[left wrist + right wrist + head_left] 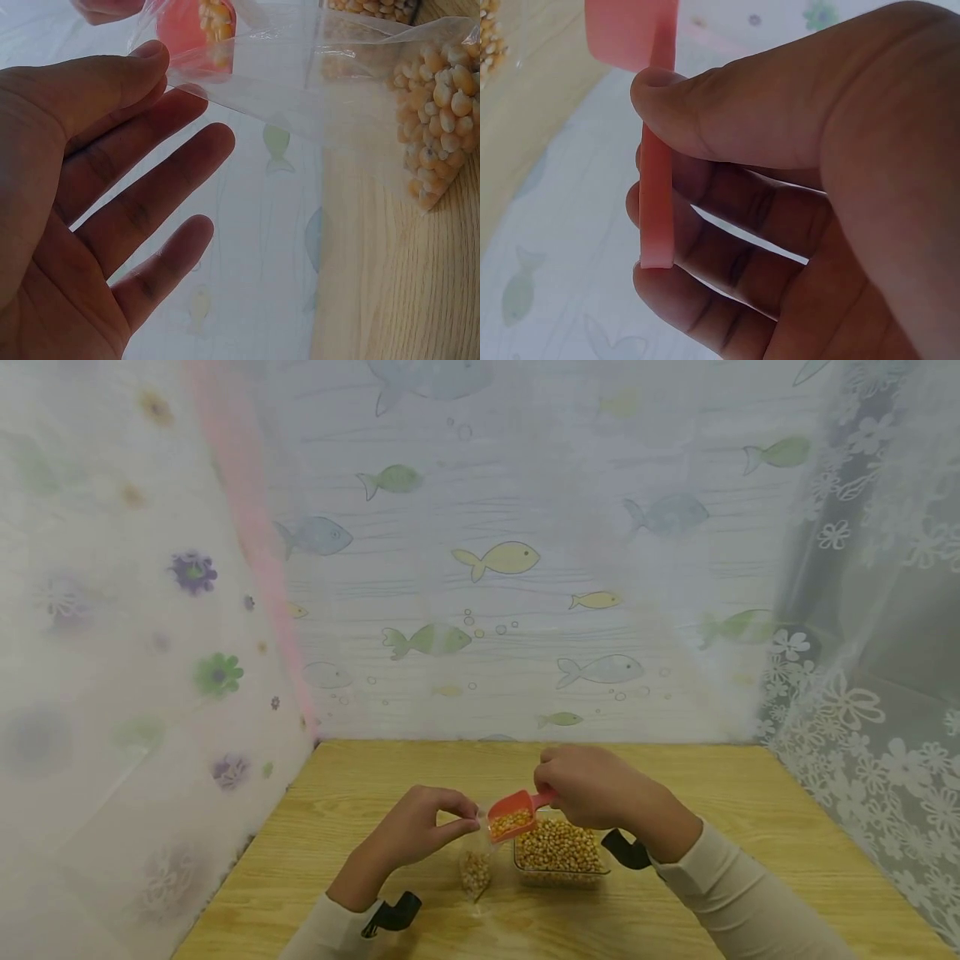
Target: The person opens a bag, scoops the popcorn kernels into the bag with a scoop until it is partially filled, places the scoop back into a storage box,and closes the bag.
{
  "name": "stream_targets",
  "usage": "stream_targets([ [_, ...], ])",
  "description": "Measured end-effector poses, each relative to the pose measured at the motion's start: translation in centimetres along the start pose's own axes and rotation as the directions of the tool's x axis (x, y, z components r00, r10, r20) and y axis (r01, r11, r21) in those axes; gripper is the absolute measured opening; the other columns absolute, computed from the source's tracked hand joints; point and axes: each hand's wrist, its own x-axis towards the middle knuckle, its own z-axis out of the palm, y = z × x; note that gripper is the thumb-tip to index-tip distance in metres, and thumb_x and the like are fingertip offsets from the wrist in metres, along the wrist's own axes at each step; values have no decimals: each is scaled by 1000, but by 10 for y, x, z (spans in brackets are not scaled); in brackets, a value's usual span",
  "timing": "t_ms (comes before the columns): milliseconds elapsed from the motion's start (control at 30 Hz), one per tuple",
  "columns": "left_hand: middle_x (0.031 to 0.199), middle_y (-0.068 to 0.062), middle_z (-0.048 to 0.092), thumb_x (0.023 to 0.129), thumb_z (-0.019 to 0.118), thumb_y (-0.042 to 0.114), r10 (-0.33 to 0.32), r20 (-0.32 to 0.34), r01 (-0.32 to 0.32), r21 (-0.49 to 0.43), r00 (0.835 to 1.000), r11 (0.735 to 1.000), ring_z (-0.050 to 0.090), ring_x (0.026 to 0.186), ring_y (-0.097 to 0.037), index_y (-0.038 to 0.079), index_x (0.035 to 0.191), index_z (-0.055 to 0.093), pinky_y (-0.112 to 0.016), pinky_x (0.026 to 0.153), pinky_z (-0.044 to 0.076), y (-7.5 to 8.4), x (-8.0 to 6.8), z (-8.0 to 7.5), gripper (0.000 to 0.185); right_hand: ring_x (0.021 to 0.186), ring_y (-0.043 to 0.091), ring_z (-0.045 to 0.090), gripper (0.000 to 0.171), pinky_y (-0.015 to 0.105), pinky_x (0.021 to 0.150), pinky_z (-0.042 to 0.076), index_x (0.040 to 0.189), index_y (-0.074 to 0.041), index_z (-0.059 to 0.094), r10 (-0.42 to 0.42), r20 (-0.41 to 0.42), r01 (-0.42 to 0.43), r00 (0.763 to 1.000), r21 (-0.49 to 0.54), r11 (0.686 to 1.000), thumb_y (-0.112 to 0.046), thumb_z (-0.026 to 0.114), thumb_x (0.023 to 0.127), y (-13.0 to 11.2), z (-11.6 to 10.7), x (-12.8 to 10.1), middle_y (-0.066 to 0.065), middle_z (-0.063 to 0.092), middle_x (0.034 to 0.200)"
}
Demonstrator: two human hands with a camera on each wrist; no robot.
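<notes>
Right hand (592,789), centre of the head view: thumb and fingers curled round the handle of a pink scoop (514,817); the right wrist view shows the thumb pressing the flat handle against the index finger, the remaining fingers loosely bent beneath it. The scoop bowl carries yellow corn kernels and tilts down to the left, its lip at the mouth of a clear plastic bag (476,868). Left hand (420,827), just left of the scoop: thumb and forefinger pinch the bag's top edge and hold it up; in the left wrist view the other three fingers are spread nearly straight, holding nothing. The bag hangs down to the counter (315,827), its lower part filled with kernels. Just right of the bag, below the right hand, a clear rectangular container (558,856) of kernels stands on the counter, partly hidden by the scoop and hand. Fish-print curtain (510,560) behind the counter; floral curtains at left and right edges.
</notes>
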Motion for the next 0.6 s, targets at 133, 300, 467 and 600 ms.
stream_targets([
  [133, 107, 14, 76, 100, 70, 35, -14, 3, 14, -1, 1000, 1000, 71, 98, -2, 26, 105, 78, -30, 86, 60, 3, -1, -1, 14, 69, 7, 49, 16, 24, 60, 47, 81, -20, 70, -7, 4, 7, 1000, -19, 1000, -16, 85, 86, -1, -2, 1, -10, 53, 77],
  [300, 106, 14, 76, 100, 70, 35, -19, 7, 19, -3, 1000, 1000, 71, 98, -2, 22, 107, 79, -30, 86, 60, 5, -1, -1, 17, 69, 6, 48, 17, 24, 60, 47, 81, -21, 69, -2, 20, 3, 1000, -40, 999, -17, 85, 86, -4, -6, 1, -11, 52, 77],
  [467, 106, 14, 76, 100, 70, 35, -27, 7, 28, -11, 1000, 1000, 71, 98, -2, 25, 106, 78, -30, 87, 60, 7, -1, -1, 14, 70, 7, 48, 16, 23, 60, 47, 83, -20, 70, 1, 40, 1, 999, -48, 999, -18, 86, 85, -7, -10, 2, -10, 54, 78],
  [600, 106, 16, 76, 100, 71, 35, -30, 6, 30, -20, 1000, 999, 71, 98, -2, 29, 106, 77, -30, 86, 60, 9, -1, -1, 11, 70, 7, 48, 16, 23, 60, 47, 83, -20, 70, -5, 52, 8, 999, -59, 998, -19, 86, 85, -9, -11, 3, -10, 53, 78],
])
